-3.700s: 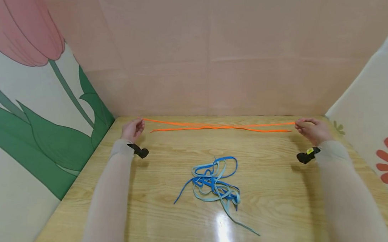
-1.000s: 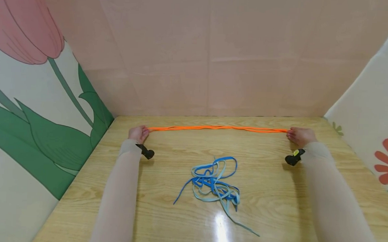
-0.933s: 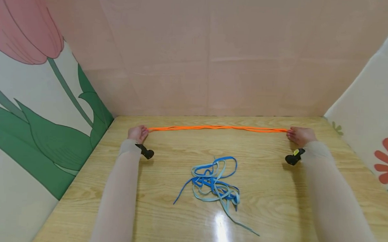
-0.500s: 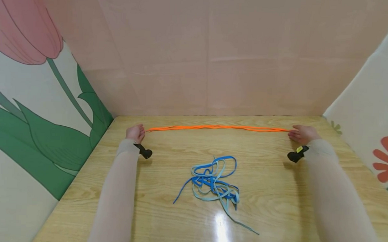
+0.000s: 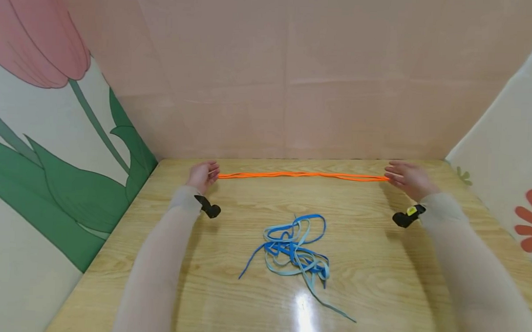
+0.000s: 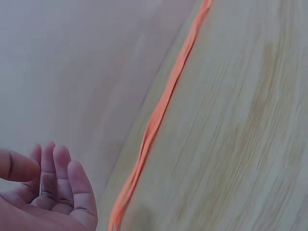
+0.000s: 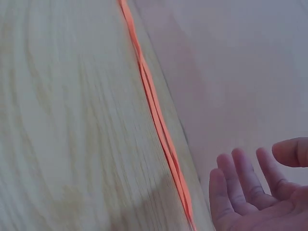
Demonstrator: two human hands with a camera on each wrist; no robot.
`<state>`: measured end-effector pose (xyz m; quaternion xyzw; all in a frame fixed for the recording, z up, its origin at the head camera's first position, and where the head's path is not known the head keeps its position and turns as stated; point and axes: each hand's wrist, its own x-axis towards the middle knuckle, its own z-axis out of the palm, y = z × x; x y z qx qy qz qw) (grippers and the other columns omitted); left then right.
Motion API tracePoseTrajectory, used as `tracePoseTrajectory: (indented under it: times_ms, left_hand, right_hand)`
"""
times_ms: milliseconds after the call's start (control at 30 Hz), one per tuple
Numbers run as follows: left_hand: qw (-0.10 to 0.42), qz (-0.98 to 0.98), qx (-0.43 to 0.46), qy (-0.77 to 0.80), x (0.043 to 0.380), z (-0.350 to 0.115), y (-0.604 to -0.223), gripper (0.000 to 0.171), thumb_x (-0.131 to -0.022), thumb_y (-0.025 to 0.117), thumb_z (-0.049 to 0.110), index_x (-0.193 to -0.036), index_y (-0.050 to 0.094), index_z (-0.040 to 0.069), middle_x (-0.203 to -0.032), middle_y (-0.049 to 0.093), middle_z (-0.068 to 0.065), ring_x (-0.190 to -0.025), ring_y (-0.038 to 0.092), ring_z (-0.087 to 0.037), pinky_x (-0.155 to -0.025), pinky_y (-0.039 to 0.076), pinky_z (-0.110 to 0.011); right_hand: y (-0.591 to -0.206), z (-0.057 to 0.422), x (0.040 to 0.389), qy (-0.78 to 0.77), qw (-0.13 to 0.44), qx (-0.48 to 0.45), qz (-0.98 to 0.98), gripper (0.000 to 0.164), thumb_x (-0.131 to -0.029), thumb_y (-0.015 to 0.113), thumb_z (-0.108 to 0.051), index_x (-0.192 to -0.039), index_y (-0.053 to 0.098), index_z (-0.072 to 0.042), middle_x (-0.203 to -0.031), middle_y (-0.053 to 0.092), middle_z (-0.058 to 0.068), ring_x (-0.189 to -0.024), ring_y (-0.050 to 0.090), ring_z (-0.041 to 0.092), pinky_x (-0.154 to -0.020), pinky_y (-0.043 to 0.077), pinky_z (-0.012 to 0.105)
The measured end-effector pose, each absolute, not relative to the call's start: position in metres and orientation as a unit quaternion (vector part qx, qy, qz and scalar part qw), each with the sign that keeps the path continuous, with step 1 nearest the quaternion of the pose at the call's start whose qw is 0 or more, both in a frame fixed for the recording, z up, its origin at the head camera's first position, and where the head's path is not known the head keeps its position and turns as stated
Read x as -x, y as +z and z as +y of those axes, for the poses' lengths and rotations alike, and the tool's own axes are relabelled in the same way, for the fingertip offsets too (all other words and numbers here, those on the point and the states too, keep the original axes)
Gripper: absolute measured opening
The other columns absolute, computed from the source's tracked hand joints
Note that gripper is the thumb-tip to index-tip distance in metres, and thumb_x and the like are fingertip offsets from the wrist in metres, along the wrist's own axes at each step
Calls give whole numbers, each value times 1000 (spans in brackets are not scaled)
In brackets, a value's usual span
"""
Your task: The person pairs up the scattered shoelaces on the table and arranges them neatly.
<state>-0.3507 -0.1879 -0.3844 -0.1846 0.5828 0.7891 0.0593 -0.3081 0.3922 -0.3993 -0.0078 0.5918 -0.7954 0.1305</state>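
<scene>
Orange shoelaces point(image 5: 301, 174) lie stretched left to right in a narrow bundle along the far side of the table. My left hand point(image 5: 202, 176) hovers by their left end, fingers loosely bent; in the left wrist view the same hand point(image 6: 62, 192) shows a bare palm, apart from the laces point(image 6: 163, 103). By their right end is my right hand point(image 5: 408, 180). Its fingers point(image 7: 243, 173) are spread and relaxed in the right wrist view, with nothing between them. Nearer me lies a loose tangle of a dark blue shoelace point(image 5: 310, 217) and a light blue shoelace point(image 5: 284, 273).
The wood-grain table point(image 5: 226, 301) meets a pinkish back wall point(image 5: 286, 88) just behind the orange laces. Side panels stand at left and right, the left one with a large tulip point(image 5: 55, 36). A bright reflection sits on the table near the front.
The second orange strand, earlier held taut between both hands, was laid beside the other. Both hands then let go; in the last half second they lifted slightly, and the left moved right.
</scene>
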Motion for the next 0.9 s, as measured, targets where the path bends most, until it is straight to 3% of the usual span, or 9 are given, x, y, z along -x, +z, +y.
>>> tracePoseTrajectory:
  times_ms: [133, 333, 500, 600, 733, 900]
  left_hand:
    - [89, 632, 125, 760, 343, -155, -378, 35, -104, 38, 12, -136, 49, 5, -113, 56, -5, -94, 59, -15, -106, 41, -35]
    - [137, 733, -4, 666, 322, -104, -376, 30, -103, 42, 11, -127, 55, -1, -116, 61, -16, -100, 60, -25, -105, 43, -47]
    - [159, 817, -135, 538, 306, -75, -388, 23, -101, 45, 10, -117, 59, -1, -114, 61, -23, -105, 60, -38, -96, 48, -51]
    - [167, 864, -214, 423, 299, -63, -399, 20, -99, 50, 11, -112, 62, 2, -105, 64, -16, -94, 63, -31, -83, 54, -40]
    - [180, 906, -291, 249, 292, -49, -412, 14, -96, 54, 12, -103, 66, 11, -94, 65, 1, -76, 58, -12, -68, 49, -25]
    - [160, 923, -328, 119, 285, -31, -419, 8, -95, 59, 18, -92, 66, 16, -85, 63, 7, -70, 53, -8, -66, 47, -21]
  right_hand:
    - [-397, 364, 313, -770, 133, -16, 624, 18, -104, 41, -14, -118, 53, -15, -98, 67, -8, -92, 66, 6, -83, 54, 22]
    - [-404, 346, 309, -710, 135, 11, 691, 16, -105, 38, -16, -113, 52, -17, -96, 66, -12, -94, 65, 3, -84, 53, 20]
    - [-408, 340, 308, -659, 142, 29, 738, 24, -106, 34, -19, -124, 47, -9, -96, 65, -15, -94, 64, 0, -85, 52, 20]
    - [-410, 340, 309, -647, 150, 27, 747, 31, -107, 32, -21, -131, 40, -4, -97, 63, -15, -93, 64, -2, -88, 52, 21]
    - [-413, 342, 311, -643, 158, 20, 749, 29, -107, 32, -24, -129, 40, -8, -98, 63, -16, -96, 63, -2, -90, 51, 22]
    - [-416, 343, 313, -662, 157, 19, 733, 24, -106, 34, -23, -125, 43, -10, -98, 65, -15, -98, 64, 0, -88, 51, 21]
